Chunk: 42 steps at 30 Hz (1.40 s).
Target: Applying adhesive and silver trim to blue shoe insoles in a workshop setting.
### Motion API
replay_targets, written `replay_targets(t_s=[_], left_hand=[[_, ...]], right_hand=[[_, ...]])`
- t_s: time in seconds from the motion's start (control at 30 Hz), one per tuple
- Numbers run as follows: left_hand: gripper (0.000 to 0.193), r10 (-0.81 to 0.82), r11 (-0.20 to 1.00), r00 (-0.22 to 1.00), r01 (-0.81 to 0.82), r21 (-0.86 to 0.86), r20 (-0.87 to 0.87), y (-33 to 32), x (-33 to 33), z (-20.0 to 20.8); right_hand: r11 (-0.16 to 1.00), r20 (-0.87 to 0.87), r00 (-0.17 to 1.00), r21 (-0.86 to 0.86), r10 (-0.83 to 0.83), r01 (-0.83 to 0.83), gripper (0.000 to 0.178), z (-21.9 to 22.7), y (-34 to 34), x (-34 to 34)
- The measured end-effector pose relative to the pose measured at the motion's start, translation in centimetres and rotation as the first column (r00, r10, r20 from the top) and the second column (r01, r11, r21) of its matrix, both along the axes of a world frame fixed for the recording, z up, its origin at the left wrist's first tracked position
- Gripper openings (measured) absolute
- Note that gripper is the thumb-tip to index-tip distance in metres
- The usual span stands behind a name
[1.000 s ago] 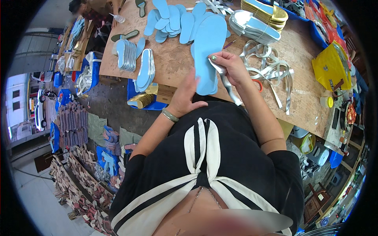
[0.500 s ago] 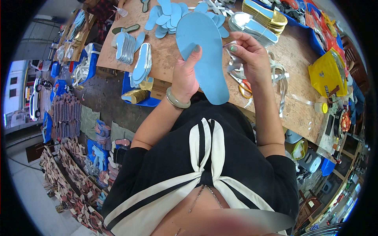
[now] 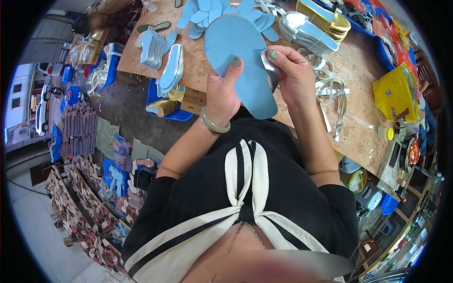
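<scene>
Blue insole (image 3: 238, 49) is up in the air by the near edge of the wooden table (image 3: 363, 66), wide end pointing away from the person and narrower end down toward the black shirt. Left hand (image 3: 224, 92) is gripping it from the left side: thumb pressed flat on the near face, fingers tucked behind where I can't see them. My guess is that's just a steady clamp, and it leaves the whole right edge free.

Right hand (image 3: 296, 70) is closed in a pinch, thumb and fingertips on a silver strip (image 3: 270, 70) right at that free edge. Holding it so close to the end probably gives better control over a floppy bit like that. Can't tell if it's stuck down or only touching.

Loose silver strips (image 3: 334, 87) lie tangled on the right, handy for that same hand I'd say. Loose blue insoles (image 3: 210, 14) are heaped past the held piece, and 2 silver-edged stacks (image 3: 152, 53) sit off to the left, maybe to separate them from the heap. Tied bundle (image 3: 309, 35) at the back right has a cord round it, presumably so it doesn't slide apart.
</scene>
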<state>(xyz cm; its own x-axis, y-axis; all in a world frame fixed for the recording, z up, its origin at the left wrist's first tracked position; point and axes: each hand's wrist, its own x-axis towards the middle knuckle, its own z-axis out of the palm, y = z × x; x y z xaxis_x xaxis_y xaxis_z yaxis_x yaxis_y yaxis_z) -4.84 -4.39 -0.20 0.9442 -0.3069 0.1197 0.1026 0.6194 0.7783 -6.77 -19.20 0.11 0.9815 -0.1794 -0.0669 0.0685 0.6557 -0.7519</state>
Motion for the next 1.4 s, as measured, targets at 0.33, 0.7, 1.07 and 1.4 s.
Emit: replay_targets(t_s=[0.33, 0.7, 1.07, 1.4], left_hand=[[0.032, 0.02, 0.98, 0.986, -0.053, 0.192, 0.168, -0.1, 0.0, 0.9], [0.06, -0.336, 0.94, 0.942, 0.335, 0.058, -0.009, -1.3, 2.3, 0.1], [0.055, -0.318, 0.932, 0.948, 0.31, -0.188, -0.013, -1.2, 3.6, 0.8], [0.045, -0.205, 0.979, 0.965, 0.198, 0.055, 0.164, -0.8, 3.4, 0.9]], right_hand=[[0.871, 0.144, 0.989, -0.487, 0.017, 0.056, 0.011, 1.2, -0.7, -0.8], [0.917, -0.018, 0.999, -0.398, 0.028, -0.033, 0.027, -0.1, -0.1, 0.7], [0.876, 0.083, 0.996, -0.48, -0.011, 0.05, 0.017, -1.9, -0.7, 0.5], [0.599, 0.096, 0.991, -0.8, 0.095, 0.021, 0.016, -1.9, 0.1, 0.3]])
